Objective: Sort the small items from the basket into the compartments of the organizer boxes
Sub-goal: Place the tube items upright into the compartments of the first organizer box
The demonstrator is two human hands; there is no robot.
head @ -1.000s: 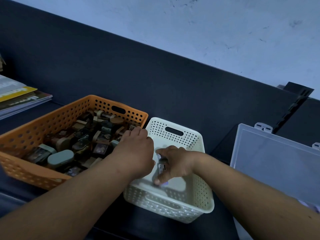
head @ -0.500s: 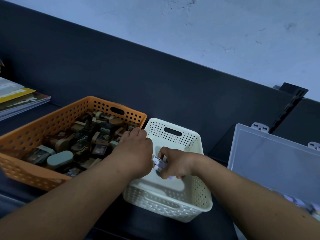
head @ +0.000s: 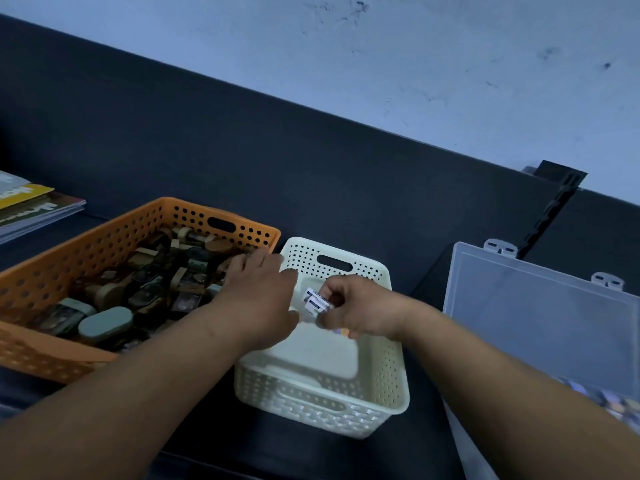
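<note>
A white perforated basket (head: 388, 386) stands in the middle of the dark surface. My right hand (head: 360, 308) hovers over its inside and pinches a few small white labelled items (head: 317, 301). My left hand (head: 258, 299) rests on the basket's left rim with fingers stretched out flat, touching the rim near the orange basket. A clear plastic organizer box (head: 540, 327) with its lid raised sits at the right; some small coloured items show in its lower right corner.
An orange perforated basket (head: 104, 244) full of brown and grey small objects sits at the left. A stack of magazines (head: 31, 206) lies at the far left. A dark panel and a pale wall rise behind.
My right hand has lifted from the floor of the white basket with the small labelled items pinched in it. My left hand has stayed on the rim.
</note>
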